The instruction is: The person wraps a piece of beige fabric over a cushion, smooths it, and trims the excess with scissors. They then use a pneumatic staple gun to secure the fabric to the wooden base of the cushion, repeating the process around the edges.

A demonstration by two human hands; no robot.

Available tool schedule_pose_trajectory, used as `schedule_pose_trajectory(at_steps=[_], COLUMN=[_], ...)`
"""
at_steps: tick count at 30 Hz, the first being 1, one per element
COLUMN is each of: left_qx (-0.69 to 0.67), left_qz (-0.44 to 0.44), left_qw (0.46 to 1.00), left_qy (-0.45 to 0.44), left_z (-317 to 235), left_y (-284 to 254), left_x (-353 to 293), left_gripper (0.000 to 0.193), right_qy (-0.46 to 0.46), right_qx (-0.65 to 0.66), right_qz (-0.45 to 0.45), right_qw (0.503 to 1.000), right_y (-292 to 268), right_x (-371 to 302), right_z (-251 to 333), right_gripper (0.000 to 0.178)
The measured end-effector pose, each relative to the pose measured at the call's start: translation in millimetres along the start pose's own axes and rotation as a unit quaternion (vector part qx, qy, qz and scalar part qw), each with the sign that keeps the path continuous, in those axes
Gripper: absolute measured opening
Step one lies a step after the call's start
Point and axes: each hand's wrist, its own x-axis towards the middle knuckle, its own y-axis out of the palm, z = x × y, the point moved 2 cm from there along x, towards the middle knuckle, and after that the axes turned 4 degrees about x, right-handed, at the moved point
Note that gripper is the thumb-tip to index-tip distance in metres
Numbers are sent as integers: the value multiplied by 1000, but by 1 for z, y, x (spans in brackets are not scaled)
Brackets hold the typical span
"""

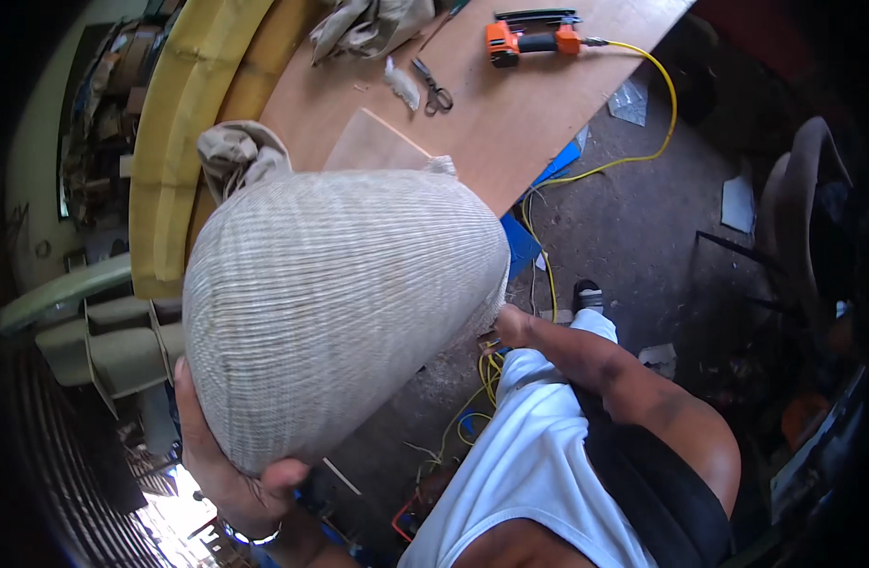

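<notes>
A large, rounded upholstered piece (pixel 330 293) in ribbed beige fabric fills the middle of the view and leans over the near edge of the wooden tabletop (pixel 434 142). My left hand (pixel 228 478) grips its lower left end, thumb against the near edge and fingers along the side. At the piece's right edge, my right hand (pixel 514 327) is closed on the fabric edge; most of its fingertips are hidden. A bunched tuft of the same fabric (pixel 442 166) sticks up at the far rim. The underside of the piece is out of sight.
An orange and black air stapler (pixel 534 40) with a yellow hose (pixel 669 95) lies at the table's far end. Scissors (pixel 433 87) and crumpled fabric (pixel 373 26) are nearby. Yellow foam (pixel 174 142) curves along the left. Hose coils and scraps litter the floor; a chair (pixel 808 189) stands right.
</notes>
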Motion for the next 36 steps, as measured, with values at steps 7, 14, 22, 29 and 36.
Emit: schedule_pose_trajectory(at_steps=[7,14,22,29,36], left_qx=[322,394,397,330,257], left_qz=[34,156,157,16,130], left_qw=[914,837,804,789,855], left_qy=[244,348,414,519,432], left_z=[-20,-54,-57,-14,-45], left_y=[-30,-22,-15,11,-25], left_x=[2,42,47,45,80], left_gripper=[104,113,106,76,65], right_qy=[-188,-293,-249,-284,-367], right_qx=[216,227,67,-152,-129], right_qz=[-126,-268,-502,-598,-465], right_qw=[950,889,825,734,795], right_y=[-35,3,-11,-55,-42], right_x=[-18,7,25,68,79], right_z=[9,37,80,67,92], right_gripper=[70,47,66,70,87])
